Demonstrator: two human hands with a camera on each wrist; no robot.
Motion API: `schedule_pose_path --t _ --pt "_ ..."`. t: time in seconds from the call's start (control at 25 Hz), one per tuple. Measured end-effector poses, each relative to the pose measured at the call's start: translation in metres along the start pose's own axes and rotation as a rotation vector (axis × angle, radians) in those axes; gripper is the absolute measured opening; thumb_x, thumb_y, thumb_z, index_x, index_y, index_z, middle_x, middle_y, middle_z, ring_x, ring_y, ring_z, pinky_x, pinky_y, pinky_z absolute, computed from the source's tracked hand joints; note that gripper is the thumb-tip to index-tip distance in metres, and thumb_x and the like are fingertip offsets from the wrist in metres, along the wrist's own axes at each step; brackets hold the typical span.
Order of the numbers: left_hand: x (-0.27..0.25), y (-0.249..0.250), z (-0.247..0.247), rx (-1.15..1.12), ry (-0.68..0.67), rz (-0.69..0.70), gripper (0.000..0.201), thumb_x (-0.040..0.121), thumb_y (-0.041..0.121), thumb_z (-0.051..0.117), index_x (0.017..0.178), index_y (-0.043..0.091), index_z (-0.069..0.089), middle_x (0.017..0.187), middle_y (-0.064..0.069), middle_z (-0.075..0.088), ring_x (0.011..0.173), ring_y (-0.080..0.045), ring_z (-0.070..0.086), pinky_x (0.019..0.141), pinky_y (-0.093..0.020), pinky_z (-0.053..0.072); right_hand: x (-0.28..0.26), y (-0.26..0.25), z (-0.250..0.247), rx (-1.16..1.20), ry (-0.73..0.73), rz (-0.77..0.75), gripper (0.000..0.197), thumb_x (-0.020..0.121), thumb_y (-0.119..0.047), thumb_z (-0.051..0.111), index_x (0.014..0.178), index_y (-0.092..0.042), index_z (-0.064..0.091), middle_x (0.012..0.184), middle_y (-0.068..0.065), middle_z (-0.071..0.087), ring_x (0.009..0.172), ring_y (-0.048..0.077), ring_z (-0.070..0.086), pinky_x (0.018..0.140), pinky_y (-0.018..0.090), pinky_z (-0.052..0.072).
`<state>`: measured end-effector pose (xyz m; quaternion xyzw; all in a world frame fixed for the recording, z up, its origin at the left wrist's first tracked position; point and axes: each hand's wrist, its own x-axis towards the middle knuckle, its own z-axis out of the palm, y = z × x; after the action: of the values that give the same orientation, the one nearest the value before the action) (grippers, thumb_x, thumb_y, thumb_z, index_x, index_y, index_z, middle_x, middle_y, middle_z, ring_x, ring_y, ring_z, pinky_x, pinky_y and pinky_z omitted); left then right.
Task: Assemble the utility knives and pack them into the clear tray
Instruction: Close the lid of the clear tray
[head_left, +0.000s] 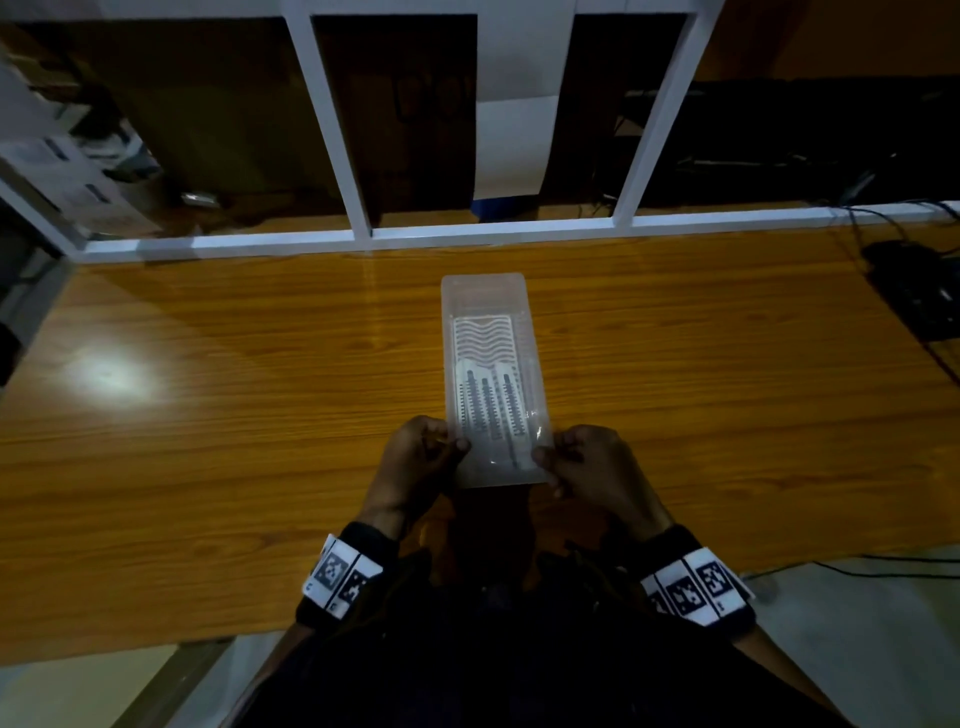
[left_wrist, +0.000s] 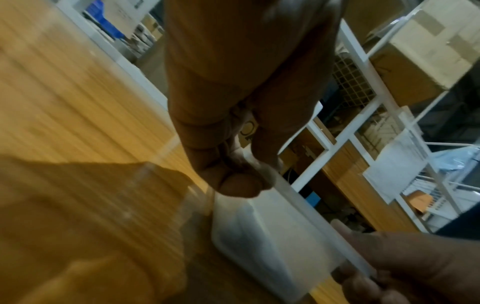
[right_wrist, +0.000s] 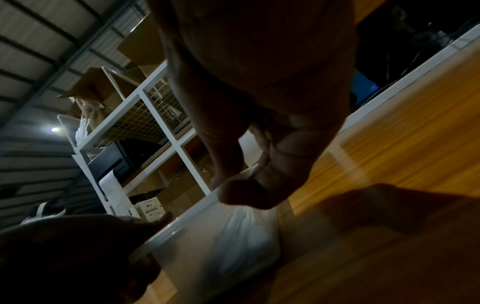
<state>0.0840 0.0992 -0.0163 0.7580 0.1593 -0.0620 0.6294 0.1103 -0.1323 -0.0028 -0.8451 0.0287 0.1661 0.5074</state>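
A long clear tray (head_left: 485, 296) lies lengthwise on the wooden table (head_left: 208, 389), its near end at my hands. Inside it lie several white utility knives (head_left: 488, 402) with dark toothed sliders, side by side. My left hand (head_left: 431, 452) pinches the tray's near left corner, thumb on top. My right hand (head_left: 576, 460) pinches the near right corner the same way. In the left wrist view my left hand (left_wrist: 233, 179) pinches the tray's rim (left_wrist: 283, 185). In the right wrist view my right hand (right_wrist: 246, 189) grips the tray's edge (right_wrist: 197, 211). Both wrist views are blurred.
A white frame (head_left: 363, 239) runs along the table's far edge with dark shelves behind it. Black cables and a device (head_left: 914, 291) lie at the far right. A bright light reflection (head_left: 109, 376) shows on the left of the table.
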Motion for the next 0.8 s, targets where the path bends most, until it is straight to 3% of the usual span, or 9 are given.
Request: schedule_pose_path --t 0.16,0.24,0.4,0.48,0.56,0.68,0.8 --pt "-0.003 0.002 -0.006 0.044 -0.036 0.038 0.019 0.094 0.017 0.072 0.093 0.004 0.058 0.062 -0.005 0.063 0.053 -0.024 0.061 0.053 -0.037 0.051 -0.003 -0.005 0.0 0.048 -0.018 0.038 0.02 0.089 -0.023 0.077 0.081 -0.006 0.068 0.056 0.005 0.069 0.048 0.018 0.064 0.054 0.034 0.056" --pt "0.0 0.001 -0.007 0.084 -0.053 0.033 0.023 0.095 0.02 0.071 0.097 0.002 0.057 0.067 -0.007 0.066 0.054 -0.023 0.064 0.053 -0.04 0.054 -0.004 -0.007 0.0 0.04 -0.025 0.049 0.02 0.091 -0.023 0.074 0.085 -0.006 0.067 0.052 0.004 0.067 0.043 0.013 0.062 0.047 0.027 0.051" --pt "0.003 0.003 -0.009 0.116 -0.054 0.027 0.032 0.086 0.037 0.076 0.089 0.009 0.06 0.065 -0.006 0.067 0.06 -0.031 0.066 0.061 -0.056 0.057 -0.003 -0.009 0.002 0.059 -0.027 0.088 0.021 0.091 -0.023 0.074 0.08 -0.007 0.064 0.049 0.003 0.066 0.037 0.01 0.059 0.04 0.023 0.047" --pt "0.006 0.006 -0.013 0.104 -0.068 0.007 0.03 0.083 0.033 0.081 0.081 0.009 0.064 0.057 0.0 0.066 0.054 -0.024 0.065 0.06 -0.053 0.057 -0.003 -0.009 -0.002 0.102 -0.029 0.108 0.025 0.087 -0.023 0.078 0.078 -0.005 0.063 0.049 0.005 0.066 0.037 0.011 0.06 0.04 0.022 0.047" --pt "0.011 0.016 -0.017 0.098 -0.084 -0.01 0.03 0.082 0.029 0.085 0.083 0.005 0.067 0.054 0.001 0.065 0.05 -0.017 0.063 0.06 -0.045 0.056 0.0 -0.011 -0.008 0.049 -0.043 0.088 0.031 0.084 -0.026 0.081 0.076 -0.004 0.062 0.052 0.005 0.066 0.04 0.009 0.062 0.042 0.02 0.047" --pt "0.034 0.032 -0.021 0.133 -0.038 -0.022 0.039 0.085 0.036 0.082 0.102 0.006 0.064 0.073 -0.009 0.07 0.062 -0.023 0.068 0.062 -0.04 0.057 0.016 -0.02 -0.022 -0.091 -0.012 -0.029 0.025 0.086 -0.029 0.079 0.078 -0.011 0.063 0.06 -0.004 0.065 0.046 -0.001 0.06 0.048 0.018 0.046" --pt "0.073 0.047 -0.017 0.118 0.049 0.009 0.049 0.088 0.042 0.076 0.12 0.009 0.057 0.099 -0.019 0.07 0.089 -0.032 0.07 0.073 -0.045 0.058 0.046 -0.033 -0.024 -0.04 0.002 -0.071 0.022 0.09 -0.033 0.075 0.091 -0.015 0.062 0.071 0.002 0.072 0.055 0.012 0.067 0.054 0.027 0.052"
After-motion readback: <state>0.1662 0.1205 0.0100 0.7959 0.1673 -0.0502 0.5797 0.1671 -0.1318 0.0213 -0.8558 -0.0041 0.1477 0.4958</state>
